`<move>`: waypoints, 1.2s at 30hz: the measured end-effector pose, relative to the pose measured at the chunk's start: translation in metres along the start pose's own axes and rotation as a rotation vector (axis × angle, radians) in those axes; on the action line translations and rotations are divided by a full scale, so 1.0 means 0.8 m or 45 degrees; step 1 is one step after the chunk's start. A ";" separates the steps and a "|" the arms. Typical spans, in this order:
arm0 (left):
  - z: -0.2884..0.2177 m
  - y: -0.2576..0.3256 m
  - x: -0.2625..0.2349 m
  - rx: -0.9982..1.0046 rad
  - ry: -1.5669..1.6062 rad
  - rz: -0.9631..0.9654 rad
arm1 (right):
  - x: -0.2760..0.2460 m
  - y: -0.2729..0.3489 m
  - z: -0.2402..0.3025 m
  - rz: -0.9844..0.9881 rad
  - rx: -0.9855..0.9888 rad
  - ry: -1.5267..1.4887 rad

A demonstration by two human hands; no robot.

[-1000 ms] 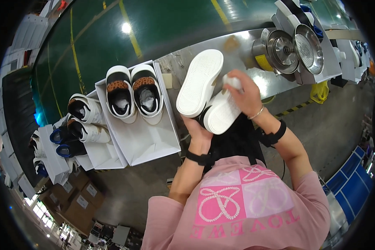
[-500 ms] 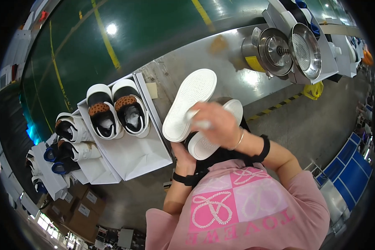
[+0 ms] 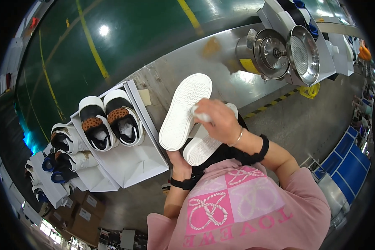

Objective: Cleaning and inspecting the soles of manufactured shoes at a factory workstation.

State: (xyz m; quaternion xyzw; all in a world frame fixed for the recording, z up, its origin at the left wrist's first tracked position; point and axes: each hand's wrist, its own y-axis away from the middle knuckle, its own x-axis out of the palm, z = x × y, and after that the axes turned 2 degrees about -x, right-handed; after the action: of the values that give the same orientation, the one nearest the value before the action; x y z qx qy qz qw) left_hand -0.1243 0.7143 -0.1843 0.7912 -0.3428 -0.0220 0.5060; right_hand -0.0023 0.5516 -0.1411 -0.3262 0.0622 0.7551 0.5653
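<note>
Two shoes are held up in front of me with their white soles facing upward. The larger-looking shoe leans at the left, and its mate sits against it, nearer my body. My left hand grips the pair from below; most of its fingers are behind the shoes. Over the soles, the fingers of my right hand are closed on a small white wad, whose material is hard to make out. That wad is at the edge of the left sole, and whether it presses on it is unclear.
To the left, an open white shoebox holds two black-and-white shoes with brown spotted straps. More boxed shoes stand beyond it. A metal pot with a dish-shaped top stands on the bench at the far right.
My right hand and the white wad have shifted slightly over the soles. The shoes have tilted a little, showing more of the nearer sole. The whole view has moved slightly.
</note>
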 end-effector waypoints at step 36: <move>-0.001 -0.007 0.008 -0.099 0.113 -0.051 | 0.055 -0.075 0.027 0.438 0.037 -0.167</move>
State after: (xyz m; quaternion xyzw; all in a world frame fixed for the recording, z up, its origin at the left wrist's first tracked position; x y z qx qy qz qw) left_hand -0.1158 0.7127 -0.1867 0.7778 -0.3030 -0.0105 0.5506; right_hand 0.0360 0.6184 -0.1327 -0.2526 0.0908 0.8594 0.4351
